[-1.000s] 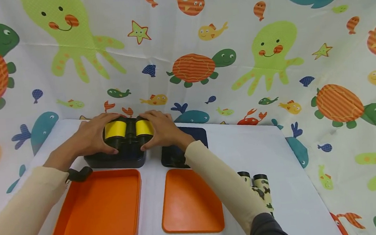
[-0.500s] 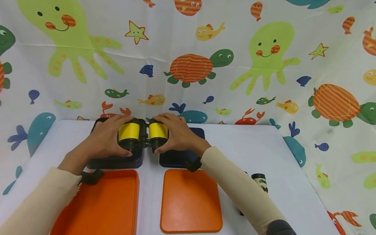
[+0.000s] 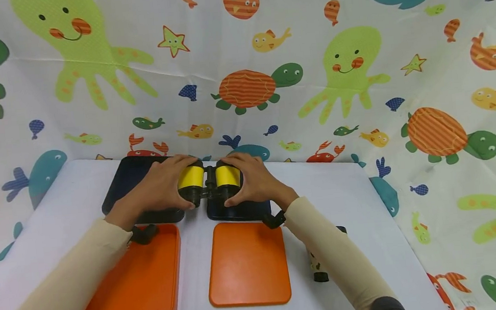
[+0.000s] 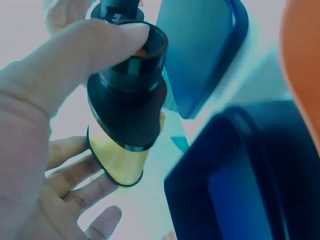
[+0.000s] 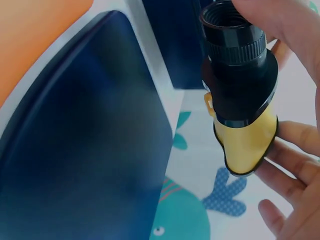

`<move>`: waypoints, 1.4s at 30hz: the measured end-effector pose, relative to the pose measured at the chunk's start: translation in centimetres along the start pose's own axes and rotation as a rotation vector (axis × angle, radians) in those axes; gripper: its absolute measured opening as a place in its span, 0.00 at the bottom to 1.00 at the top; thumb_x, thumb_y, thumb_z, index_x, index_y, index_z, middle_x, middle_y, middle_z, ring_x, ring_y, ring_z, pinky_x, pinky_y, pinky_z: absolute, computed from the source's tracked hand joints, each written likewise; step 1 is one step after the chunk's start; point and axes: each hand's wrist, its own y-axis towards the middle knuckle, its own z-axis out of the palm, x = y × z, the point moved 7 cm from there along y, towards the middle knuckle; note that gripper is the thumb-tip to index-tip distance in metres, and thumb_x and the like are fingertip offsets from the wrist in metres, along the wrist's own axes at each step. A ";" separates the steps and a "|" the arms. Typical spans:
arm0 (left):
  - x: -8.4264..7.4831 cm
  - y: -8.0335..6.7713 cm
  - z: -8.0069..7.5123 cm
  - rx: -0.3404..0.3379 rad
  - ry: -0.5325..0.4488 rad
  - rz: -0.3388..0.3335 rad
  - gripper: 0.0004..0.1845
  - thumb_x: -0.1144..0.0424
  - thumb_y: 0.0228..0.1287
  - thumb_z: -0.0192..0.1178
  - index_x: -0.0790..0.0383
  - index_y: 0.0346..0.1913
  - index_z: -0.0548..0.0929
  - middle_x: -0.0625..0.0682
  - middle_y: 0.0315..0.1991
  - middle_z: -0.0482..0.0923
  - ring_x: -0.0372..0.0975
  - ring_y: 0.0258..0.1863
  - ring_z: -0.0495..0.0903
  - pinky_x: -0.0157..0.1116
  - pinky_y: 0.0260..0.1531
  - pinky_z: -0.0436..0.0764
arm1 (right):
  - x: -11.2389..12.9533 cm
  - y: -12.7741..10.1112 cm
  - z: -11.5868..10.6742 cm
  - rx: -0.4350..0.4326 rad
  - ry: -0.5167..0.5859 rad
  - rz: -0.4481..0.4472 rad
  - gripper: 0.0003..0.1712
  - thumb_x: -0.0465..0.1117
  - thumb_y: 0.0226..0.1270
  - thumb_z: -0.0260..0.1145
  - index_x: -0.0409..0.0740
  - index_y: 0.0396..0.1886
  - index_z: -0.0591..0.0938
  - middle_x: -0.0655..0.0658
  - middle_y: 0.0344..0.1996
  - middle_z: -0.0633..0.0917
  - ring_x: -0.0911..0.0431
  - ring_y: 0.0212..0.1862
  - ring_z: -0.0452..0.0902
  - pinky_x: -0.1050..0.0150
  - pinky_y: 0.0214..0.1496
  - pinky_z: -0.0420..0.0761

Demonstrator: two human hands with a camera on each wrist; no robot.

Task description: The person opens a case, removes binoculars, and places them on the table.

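White table (image 3: 348, 190), sea-creature backdrop. Yellow-and-black binoculars (image 3: 209, 179) grasped by left hand (image 3: 161, 190) and right hand (image 3: 254, 184), above two dark trays.

binoculars' front lenses: hidden; the yellow-and-black binoculars (image 3: 209, 183) face away in the head view, and both wrist views show only the eyepiece ends.
outer barrel sides: covered by the left hand (image 3: 159, 192) and right hand (image 3: 255, 185) in their grip.
camouflage binoculars (image 3: 317, 267): nearer than the grip, mostly behind the right sleeve; only one end shows.
dark blue lid (image 3: 239, 210): under the grip, largely hidden by the right hand.
dark blue tray (image 3: 131, 181): near edge hidden by the left hand.
orange tray (image 3: 131, 293): left part covered by the left sleeve.
wrist views: trays blurred, cut by the edges.
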 end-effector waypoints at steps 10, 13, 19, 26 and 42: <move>-3.2 2.4 1.2 0.015 0.036 0.058 0.63 0.41 0.39 0.86 0.62 0.80 0.69 0.61 0.78 0.69 0.55 0.74 0.69 0.56 0.62 0.69 | -2.2 -2.7 -1.2 -0.036 -0.016 0.025 0.67 0.63 0.39 0.90 0.49 0.80 0.71 0.43 0.75 0.73 0.44 0.77 0.66 0.39 0.77 0.64; -4.0 3.0 1.3 0.040 0.031 0.069 0.63 0.41 0.40 0.86 0.63 0.79 0.69 0.62 0.77 0.69 0.56 0.74 0.69 0.58 0.65 0.70 | -2.7 -3.3 -1.6 -0.034 -0.006 0.027 0.66 0.62 0.39 0.90 0.47 0.79 0.72 0.42 0.75 0.73 0.43 0.77 0.66 0.38 0.78 0.62; -5.2 4.2 1.6 0.017 -0.064 0.112 0.63 0.43 0.40 0.86 0.64 0.80 0.68 0.63 0.77 0.68 0.58 0.73 0.69 0.64 0.73 0.69 | -4.1 -4.5 -2.7 -0.078 0.038 0.069 0.66 0.59 0.39 0.92 0.46 0.79 0.72 0.43 0.74 0.74 0.44 0.72 0.69 0.36 0.77 0.69; -5.5 5.2 2.8 0.010 -0.248 0.119 0.64 0.48 0.42 0.86 0.61 0.82 0.63 0.62 0.80 0.62 0.57 0.75 0.65 0.63 0.75 0.70 | -5.7 -6.1 -4.1 -0.117 0.150 0.115 0.65 0.54 0.40 0.92 0.50 0.81 0.70 0.43 0.76 0.71 0.43 0.75 0.67 0.34 0.78 0.69; -8.4 7.6 5.5 0.006 -0.368 0.133 0.63 0.49 0.41 0.86 0.56 0.82 0.64 0.60 0.80 0.63 0.57 0.74 0.69 0.63 0.74 0.70 | -9.6 -10.1 -4.8 -0.157 0.262 0.164 0.64 0.54 0.43 0.91 0.57 0.82 0.69 0.47 0.79 0.69 0.45 0.79 0.65 0.31 0.79 0.65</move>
